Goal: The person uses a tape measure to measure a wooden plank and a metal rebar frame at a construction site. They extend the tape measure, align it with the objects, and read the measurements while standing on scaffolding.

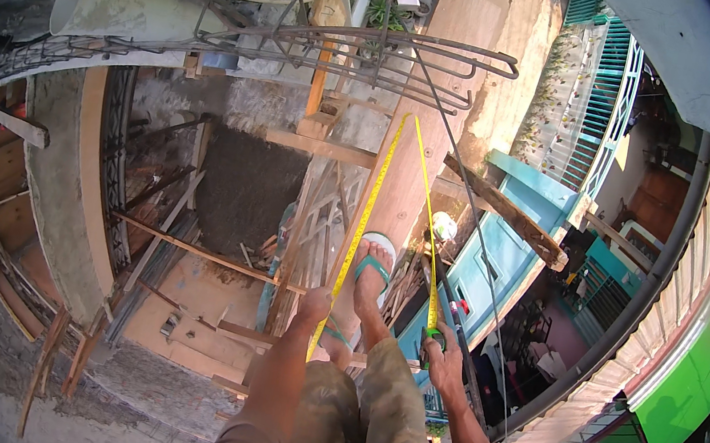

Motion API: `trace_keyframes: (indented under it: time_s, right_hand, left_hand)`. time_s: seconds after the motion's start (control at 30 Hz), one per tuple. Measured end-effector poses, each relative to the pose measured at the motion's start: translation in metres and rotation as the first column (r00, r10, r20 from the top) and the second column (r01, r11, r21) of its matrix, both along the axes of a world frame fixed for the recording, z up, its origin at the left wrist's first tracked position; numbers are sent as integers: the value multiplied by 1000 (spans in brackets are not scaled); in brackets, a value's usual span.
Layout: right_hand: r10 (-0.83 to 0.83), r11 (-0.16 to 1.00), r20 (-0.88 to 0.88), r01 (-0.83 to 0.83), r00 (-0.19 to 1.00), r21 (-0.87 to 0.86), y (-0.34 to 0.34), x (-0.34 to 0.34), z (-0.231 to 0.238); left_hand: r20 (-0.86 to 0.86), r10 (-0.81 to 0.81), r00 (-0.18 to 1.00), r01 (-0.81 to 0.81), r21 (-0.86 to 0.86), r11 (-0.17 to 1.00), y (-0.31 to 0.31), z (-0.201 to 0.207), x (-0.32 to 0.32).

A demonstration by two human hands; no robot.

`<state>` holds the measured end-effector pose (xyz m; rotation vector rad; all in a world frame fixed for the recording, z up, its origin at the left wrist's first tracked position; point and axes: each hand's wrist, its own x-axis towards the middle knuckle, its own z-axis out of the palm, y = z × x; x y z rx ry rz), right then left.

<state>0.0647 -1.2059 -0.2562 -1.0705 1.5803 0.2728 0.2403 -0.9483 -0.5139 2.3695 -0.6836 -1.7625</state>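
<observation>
Head view: gripping the green and black tape measure (430,335) in the right hand (445,357), with fingers curled round it. Holding the left hand (316,306) right by the yellow tape (370,206). Cannot tell if pinching it there, with those fingers mostly hidden. Having it reach up along the left side of the long wooden board (408,170), bend sharply, then come down to the tape measure. Standing on the board in flip-flops (367,264) with green straps, with open space on both sides. Could fall from a slip, a wobbly board, or looking at the tape and not at the feet (371,288). Could kink the tape by bending it too hard. Could let it whip back by gripping too loosely.
</observation>
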Motion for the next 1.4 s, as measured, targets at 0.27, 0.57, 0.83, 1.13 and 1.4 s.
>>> trace_keyframes:
  time_s: [0.27, 0.57, 0.83, 1.13, 1.4]
  right_hand:
    - [-70, 996, 5, 70, 998, 54, 5, -21, 3]
    - [-658, 700, 194, 497, 727, 513, -45, 63, -36]
    - [-738, 652, 255, 561, 625, 511, -114, 130, -91]
    - [-383, 921, 201, 355, 902, 158, -183, 110, -162]
    - [204, 901, 110, -143, 973, -409, -224, 72, -171]
  left_hand:
    - [-35, 25, 999, -25, 1, 1000, -13, 21, 0]
    - [81, -9, 997, 21, -151, 988, -13, -11, -15]
    - [16, -81, 997, 81, 23, 996, -42, -3, -17]
    - [2, -225, 974, 225, -62, 972, -26, -31, -18]
    - [-71, -163, 984, 166, 25, 986, -40, -11, -9]
